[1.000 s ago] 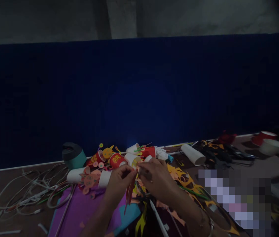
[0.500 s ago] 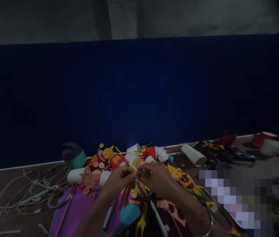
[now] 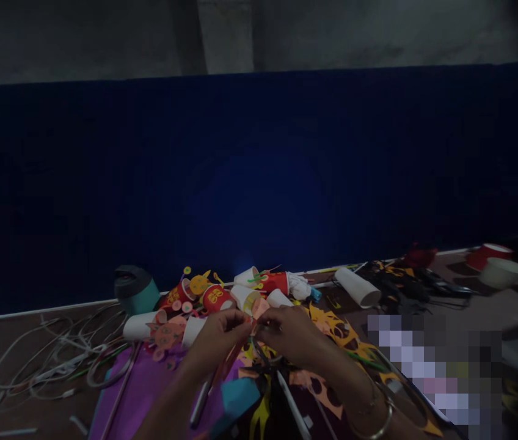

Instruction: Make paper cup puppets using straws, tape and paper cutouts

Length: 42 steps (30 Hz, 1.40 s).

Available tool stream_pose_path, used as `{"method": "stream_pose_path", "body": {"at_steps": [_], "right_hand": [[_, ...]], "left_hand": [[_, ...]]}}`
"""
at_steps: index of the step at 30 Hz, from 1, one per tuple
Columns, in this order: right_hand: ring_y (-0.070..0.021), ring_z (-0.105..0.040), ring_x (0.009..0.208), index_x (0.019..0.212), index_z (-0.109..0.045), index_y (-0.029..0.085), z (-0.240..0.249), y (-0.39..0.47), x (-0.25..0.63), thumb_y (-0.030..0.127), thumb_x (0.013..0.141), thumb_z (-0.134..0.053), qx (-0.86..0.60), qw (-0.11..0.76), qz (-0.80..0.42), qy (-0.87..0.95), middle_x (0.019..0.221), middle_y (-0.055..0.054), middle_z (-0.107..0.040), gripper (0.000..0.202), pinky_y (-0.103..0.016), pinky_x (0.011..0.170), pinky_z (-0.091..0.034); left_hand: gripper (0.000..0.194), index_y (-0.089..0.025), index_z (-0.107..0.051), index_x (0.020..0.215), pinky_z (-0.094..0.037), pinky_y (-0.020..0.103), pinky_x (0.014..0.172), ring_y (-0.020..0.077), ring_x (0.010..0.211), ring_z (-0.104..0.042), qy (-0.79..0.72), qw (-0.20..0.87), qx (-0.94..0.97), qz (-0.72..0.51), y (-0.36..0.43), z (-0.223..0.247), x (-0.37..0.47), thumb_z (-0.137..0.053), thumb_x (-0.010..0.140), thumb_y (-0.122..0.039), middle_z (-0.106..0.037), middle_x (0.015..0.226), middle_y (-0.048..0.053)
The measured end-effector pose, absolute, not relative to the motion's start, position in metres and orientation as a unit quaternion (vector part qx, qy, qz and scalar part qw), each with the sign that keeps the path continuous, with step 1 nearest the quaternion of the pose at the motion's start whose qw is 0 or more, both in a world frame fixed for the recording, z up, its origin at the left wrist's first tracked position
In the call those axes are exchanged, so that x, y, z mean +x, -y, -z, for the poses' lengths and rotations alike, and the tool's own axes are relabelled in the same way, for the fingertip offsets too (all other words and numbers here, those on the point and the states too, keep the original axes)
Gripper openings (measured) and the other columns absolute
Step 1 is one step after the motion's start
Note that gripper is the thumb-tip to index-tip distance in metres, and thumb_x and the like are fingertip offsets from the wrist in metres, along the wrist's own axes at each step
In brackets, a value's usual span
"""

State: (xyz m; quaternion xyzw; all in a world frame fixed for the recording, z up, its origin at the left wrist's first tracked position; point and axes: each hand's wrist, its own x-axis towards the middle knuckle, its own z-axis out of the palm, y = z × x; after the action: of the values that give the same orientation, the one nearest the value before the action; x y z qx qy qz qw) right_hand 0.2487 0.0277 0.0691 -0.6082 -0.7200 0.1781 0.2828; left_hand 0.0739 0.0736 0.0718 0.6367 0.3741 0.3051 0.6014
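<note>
My left hand [image 3: 221, 336] is closed in a pinch on thin orange-red paper strips [image 3: 228, 362], which hang down below its fingers. My right hand [image 3: 290, 333] meets it fingertip to fingertip, pinching the top end of the same strips. The exact grip is partly hidden and dim. Beneath the hands lie scissors [image 3: 266, 365], a purple paper sheet [image 3: 149, 391], a blue paper piece [image 3: 239, 396] and a yellow paper cutout [image 3: 262, 412]. An orange paper face [image 3: 167, 334] on a paper cup rests left of my left hand.
Red and white paper cups [image 3: 217, 297] crowd the table's back. A teal and dark container [image 3: 136, 290] stands left, above tangled white cables [image 3: 52, 348]. Yellow-orange paper offcuts [image 3: 344, 333] lie to the right, with a white cup [image 3: 358, 287] on its side. A blue panel [image 3: 259, 183] rises behind.
Both hands stay together at the same spot. The hanging strips have swung slightly, and the right fingers have curled in a little more. The view has shifted slightly.
</note>
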Motion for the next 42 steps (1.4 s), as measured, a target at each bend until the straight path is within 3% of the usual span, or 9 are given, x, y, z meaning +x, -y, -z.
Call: {"method": "stream_pose_path", "body": {"at_steps": [5,11,15,19,25,31,37,42], "right_hand": [[-0.0126,-0.055,0.066,0.085,-0.068,0.023,-0.065,-0.029,0.251,0.03,0.078,-0.053,-0.553,0.289,-0.297,0.723,0.074,0.001,-0.066,0.019,-0.021,0.058,-0.033],[-0.0123,-0.054,0.064,0.084,-0.068,0.023,-0.065,-0.027,0.244,0.026,0.074,-0.055,-0.57,0.329,-0.272,0.702,0.07,0.002,-0.065,0.017,-0.021,0.058,-0.034],[-0.0121,-0.053,0.062,0.08,-0.07,0.022,-0.073,-0.024,0.239,0.031,0.077,-0.054,-0.597,0.325,-0.247,0.69,0.066,0.001,-0.065,0.019,-0.022,0.058,-0.033],[-0.0137,-0.054,0.061,0.078,-0.071,0.024,-0.079,-0.023,0.237,0.036,0.077,-0.054,-0.631,0.302,-0.187,0.69,0.062,0.001,-0.064,0.02,-0.024,0.059,-0.032],[-0.0183,-0.058,0.078,0.081,-0.067,0.022,-0.079,-0.021,0.227,0.026,0.071,-0.058,-0.674,0.264,-0.073,0.686,0.074,-0.003,-0.068,0.014,-0.031,0.078,-0.03],[-0.0211,-0.055,0.084,0.08,-0.063,0.021,-0.08,-0.018,0.223,0.032,0.073,-0.059,-0.662,0.267,-0.077,0.696,0.08,-0.004,-0.068,0.014,-0.034,0.078,-0.027],[-0.0214,-0.053,0.092,0.083,-0.063,0.02,-0.078,-0.015,0.221,0.029,0.073,-0.061,-0.661,0.245,-0.064,0.707,0.087,-0.005,-0.067,0.014,-0.036,0.088,-0.023],[-0.022,-0.052,0.094,0.087,-0.064,0.023,-0.081,-0.013,0.219,0.032,0.076,-0.06,-0.662,0.241,-0.068,0.707,0.086,-0.003,-0.068,0.016,-0.037,0.089,-0.023]], "left_hand": [[0.022,-0.012,-0.068,0.079,-0.034,0.019,0.057,0.0084,0.058,-0.047,-0.357,0.647,0.617,-0.271,-0.075,-0.078,0.067,-0.067,0.072,-0.033,-0.059,0.063,-0.002],[0.024,-0.015,-0.065,0.087,-0.038,0.02,0.061,0.0093,0.063,-0.053,-0.338,0.68,0.559,-0.333,-0.075,-0.066,0.074,-0.071,0.069,-0.031,-0.062,0.075,0.0],[0.017,-0.016,-0.063,0.081,-0.039,0.02,0.059,0.0101,0.061,-0.052,-0.352,0.607,0.6,-0.384,-0.075,-0.06,0.078,-0.069,0.07,-0.029,-0.059,0.067,-0.002],[0.019,-0.015,-0.066,0.084,-0.044,0.024,0.065,0.0157,0.073,-0.059,-0.378,0.521,0.677,-0.357,-0.072,-0.061,0.079,-0.06,0.077,-0.032,-0.066,0.077,0.004],[0.021,-0.014,-0.065,0.091,-0.05,0.03,0.072,0.0208,0.08,-0.064,-0.377,0.474,0.711,-0.358,-0.065,-0.066,0.084,-0.06,0.076,-0.029,-0.069,0.086,0.007],[0.024,-0.016,-0.064,0.098,-0.049,0.03,0.08,0.0213,0.092,-0.063,-0.367,0.459,0.716,-0.376,-0.066,-0.067,0.085,-0.058,0.077,-0.023,-0.067,0.097,0.007],[0.021,-0.015,-0.062,0.085,-0.05,0.029,0.063,0.0196,0.07,-0.064,-0.414,0.452,0.685,-0.394,-0.065,-0.058,0.091,-0.058,0.078,-0.035,-0.068,0.078,0.005],[0.022,-0.019,-0.062,0.088,-0.044,0.029,0.072,0.0209,0.081,-0.06,-0.405,0.336,0.749,-0.403,-0.06,-0.059,0.089,-0.049,0.085,-0.036,-0.065,0.085,0.006]]}}
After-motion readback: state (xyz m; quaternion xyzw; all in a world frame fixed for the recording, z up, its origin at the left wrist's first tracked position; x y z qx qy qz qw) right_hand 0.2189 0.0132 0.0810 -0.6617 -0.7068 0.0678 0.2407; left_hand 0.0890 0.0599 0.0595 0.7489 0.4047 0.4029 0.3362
